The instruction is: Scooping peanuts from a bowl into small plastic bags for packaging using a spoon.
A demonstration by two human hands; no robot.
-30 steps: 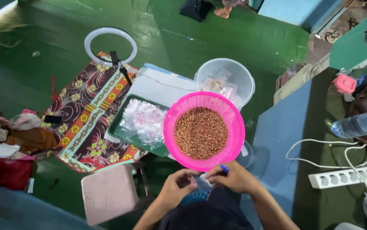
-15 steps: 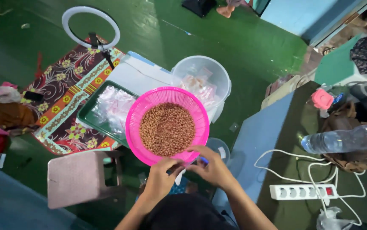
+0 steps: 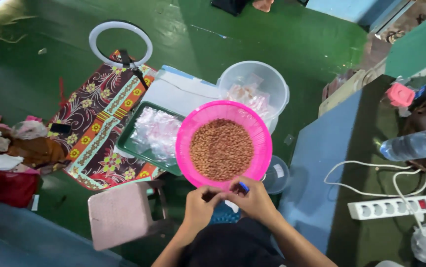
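Both hands meet at the near rim of the pink basket [image 3: 224, 146], and that is the relation I watch from my end: the basket lies straight ahead of them, just beyond the fingertips, with its round mouth tipped slightly toward me. My left hand [image 3: 200, 206] sits a little lower and to the left, fingers curled inward; my right hand [image 3: 253, 199] is beside it, touching or nearly touching it, and is the nearer of the two to the rim. Between thumb and fingers the right hand pinches a small blue-tipped object [image 3: 243, 187], short and stubby, its axis pointing up and away toward the basket. A pale scrap shows between the hands, but I cannot tell what it is or whether the left hand is clamped on it.

The basket is thin slotted plastic, bright and rigid, filled with a mound of small brown nuts [image 3: 221, 149], matt and pebbly. Behind it stands a clear plastic bucket [image 3: 253, 84] with crinkled packets inside. To the basket's left, a dark green tray [image 3: 126, 145] holds a heap of glossy transparent bags [image 3: 155, 133], lying partly over a patterned cloth [image 3: 99, 128]. A small clear round container [image 3: 276, 174] sits just right of the basket's near edge, and a pinkish stool [image 3: 120, 215] stands left of my left hand on the green floor [image 3: 272, 39].
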